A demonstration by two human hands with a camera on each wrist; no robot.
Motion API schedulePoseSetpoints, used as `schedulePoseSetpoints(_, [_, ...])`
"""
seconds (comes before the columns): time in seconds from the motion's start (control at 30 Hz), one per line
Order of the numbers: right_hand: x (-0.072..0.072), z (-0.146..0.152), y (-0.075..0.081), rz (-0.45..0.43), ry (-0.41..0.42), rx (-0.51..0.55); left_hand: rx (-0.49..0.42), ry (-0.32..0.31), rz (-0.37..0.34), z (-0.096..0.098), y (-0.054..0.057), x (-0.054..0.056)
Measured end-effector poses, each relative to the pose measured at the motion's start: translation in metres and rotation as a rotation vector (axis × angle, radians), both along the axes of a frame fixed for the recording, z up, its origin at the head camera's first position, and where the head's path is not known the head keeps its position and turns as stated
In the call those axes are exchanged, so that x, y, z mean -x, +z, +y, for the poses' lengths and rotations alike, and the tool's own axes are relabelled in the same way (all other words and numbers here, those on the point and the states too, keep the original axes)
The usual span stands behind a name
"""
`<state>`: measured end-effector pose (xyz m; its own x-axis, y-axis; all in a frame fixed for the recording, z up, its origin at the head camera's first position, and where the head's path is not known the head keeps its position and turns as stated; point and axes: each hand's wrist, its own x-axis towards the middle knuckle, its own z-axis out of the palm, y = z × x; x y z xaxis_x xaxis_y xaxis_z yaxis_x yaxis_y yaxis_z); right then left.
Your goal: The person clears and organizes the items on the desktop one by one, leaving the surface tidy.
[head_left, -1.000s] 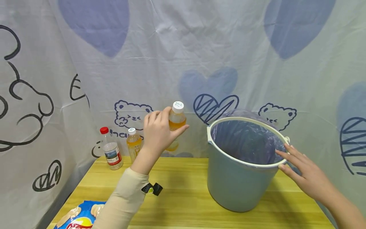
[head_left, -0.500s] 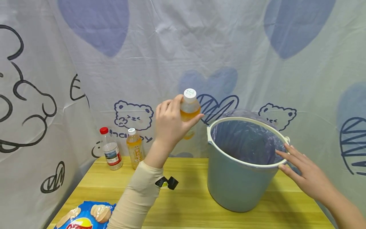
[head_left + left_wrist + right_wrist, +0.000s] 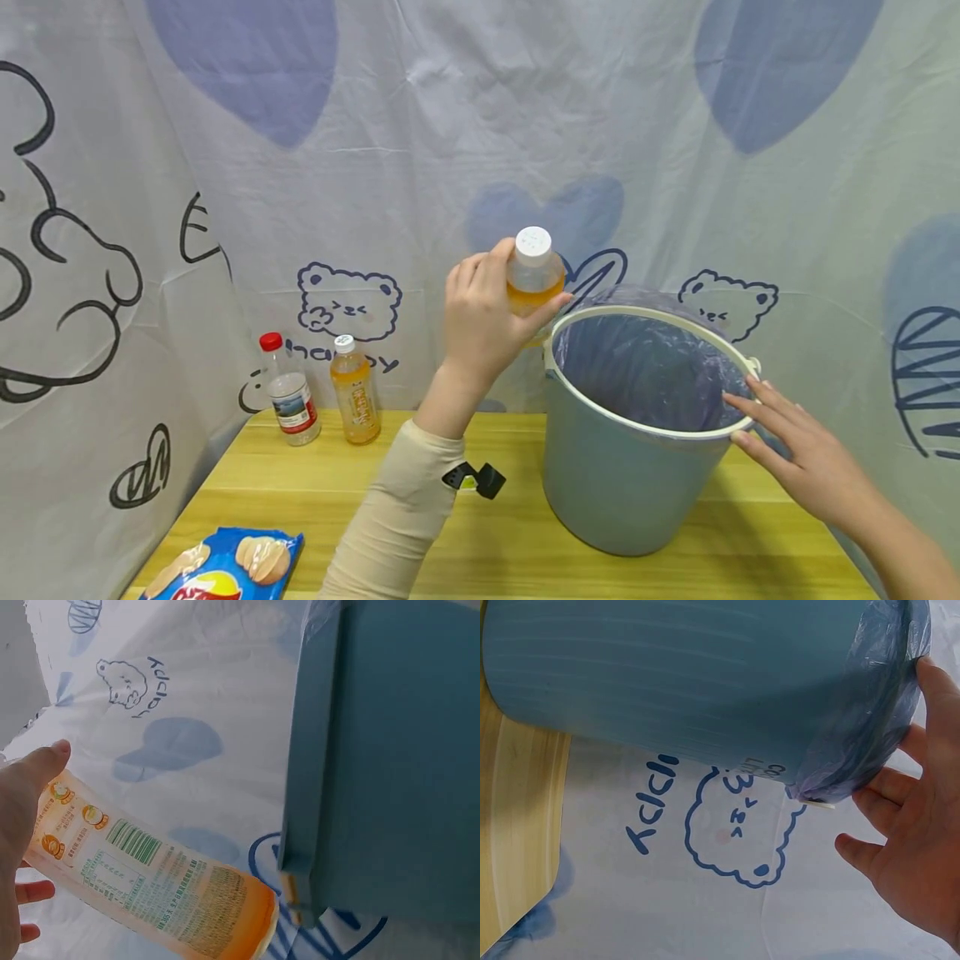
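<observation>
My left hand (image 3: 483, 312) grips an upright drink bottle (image 3: 535, 275) near its top, beside the left rim of a grey-blue bucket (image 3: 630, 483). The bottle has a white cap and orange liquid; in the left wrist view its printed label (image 3: 150, 874) shows a barcode. The bucket has a cream rim and a thin, clear purplish liner (image 3: 637, 367). On the bucket's right rim rests my right hand (image 3: 810, 458), its fingers fairly straight. The right wrist view shows its fingers (image 3: 881, 795) touching the liner folded over the edge.
Two bottles stand at the back left of the wooden table (image 3: 420, 467): a clear red-capped one (image 3: 292, 404) and a white-capped one with orange liquid (image 3: 356, 396). A blue chip bag (image 3: 225, 567) lies at the front left. A patterned cloth (image 3: 450, 125) hangs behind.
My left hand has carried the bottle right and upward, from mid-table to the bucket's left rim. My right hand and the bucket have stayed in place.
</observation>
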<state>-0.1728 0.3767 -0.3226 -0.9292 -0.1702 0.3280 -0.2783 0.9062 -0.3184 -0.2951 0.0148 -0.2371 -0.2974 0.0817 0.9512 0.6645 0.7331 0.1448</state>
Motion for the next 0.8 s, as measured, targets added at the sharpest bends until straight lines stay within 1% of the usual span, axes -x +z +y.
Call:
schedulePoseSetpoints(0.17, [0.000,0.000,0.000,0.001,-0.001,-0.002,0.021,-0.035,0.017,0.013,-0.003,-0.001])
schedulePoseSetpoints(0.47, [0.000,-0.001,0.001,0.005,-0.009,-0.019,0.043,-0.075,0.037,0.030,-0.011,-0.003])
schedulePoseSetpoints(0.8, [-0.001,0.000,-0.001,0.010,-0.002,-0.010,0.103,-0.124,-0.013,0.044,-0.026,-0.005])
